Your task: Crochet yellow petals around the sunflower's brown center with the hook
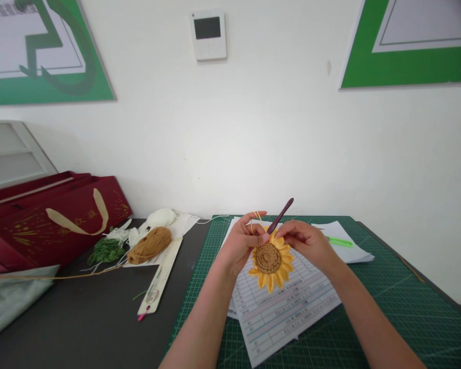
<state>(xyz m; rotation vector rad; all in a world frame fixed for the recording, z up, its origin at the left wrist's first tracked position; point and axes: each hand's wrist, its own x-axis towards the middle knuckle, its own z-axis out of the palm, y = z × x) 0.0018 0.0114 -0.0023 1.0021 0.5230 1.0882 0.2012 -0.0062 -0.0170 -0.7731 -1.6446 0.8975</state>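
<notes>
A crocheted sunflower (271, 264) with a brown centre and yellow petals is held up between my hands, above printed papers. My left hand (244, 246) grips its left side, with thin yellow yarn (256, 216) looped over the raised fingers. My right hand (305, 243) pinches near the top petals, at the lower shaft of a dark purple crochet hook (281, 215). The hook's handle points up and to the right. Its tip is hidden among my fingers and the stitches.
The printed forms (280, 312) lie on a green cutting mat (380, 302), with a green tool (340, 242) on white sheets. On the dark table to the left are a tan yarn ball (149, 245), white yarn (161, 218), green crochet pieces (106, 251), a long card (160, 274) and a red bag (54, 220).
</notes>
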